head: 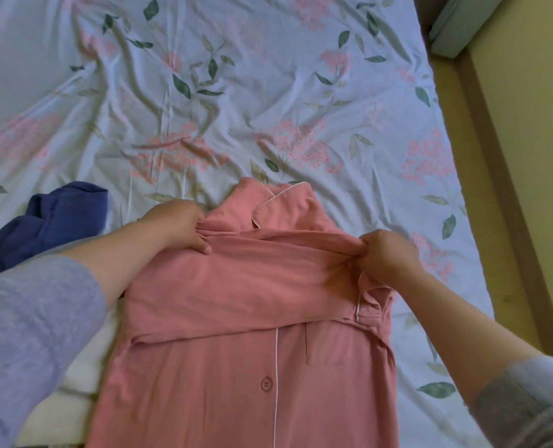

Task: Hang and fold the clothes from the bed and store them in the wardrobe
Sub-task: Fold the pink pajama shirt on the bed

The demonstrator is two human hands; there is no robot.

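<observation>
We see a pink shirt [236, 367] lying flat and front-up on the bed [268, 92], its white-piped collar [268, 202] at the far end and one button [266, 384] showing beside the piping lower down. One sleeve [236, 286] is folded across the shirt's chest from side to side.

Our left hand [178, 226] grips the shirt's left shoulder edge just below the collar, fingers curled under the fabric and thumb pressed on top. Our right hand [386, 253] pinches a bunched fold at the shirt's right shoulder, where the folded sleeve ends.

A crumpled blue garment [55, 221] lies on the bed to the left of the shirt, near it but apart. Some pale cream fabric [84, 367] lies against the shirt's lower left edge; we cannot tell what it is. Well to the right of the shirt runs the bed's wooden frame [482, 156].
</observation>
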